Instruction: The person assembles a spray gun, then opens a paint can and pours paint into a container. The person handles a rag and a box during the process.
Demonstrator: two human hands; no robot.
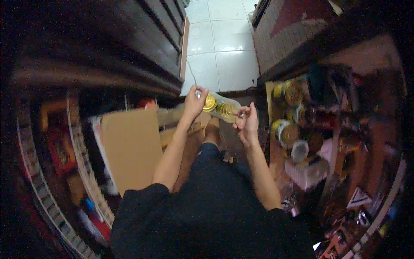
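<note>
In front of me a clear plastic bag [222,100] is stretched between my two hands. Two cans with gold-coloured lids lie side by side in it: one can [210,102] is close to my left fingers, the other can [227,109] nearer the right. My left hand [196,103] pinches the bag's left end, its fingers closed. At the opposite end, my right hand [247,124] grips the plastic between thumb and fingers. A thin pale cord [192,72] runs up beyond my left hand, and I cannot tell whether it joins the bag.
On the left stands a brown cardboard sheet or box [131,149]. A wooden shelf at the right carries several cans [288,133], a white cup [299,151] and a clear plastic container [307,172]. White floor tiles [233,41] lie ahead, between dark panelling [108,39] and a brown surface [284,39].
</note>
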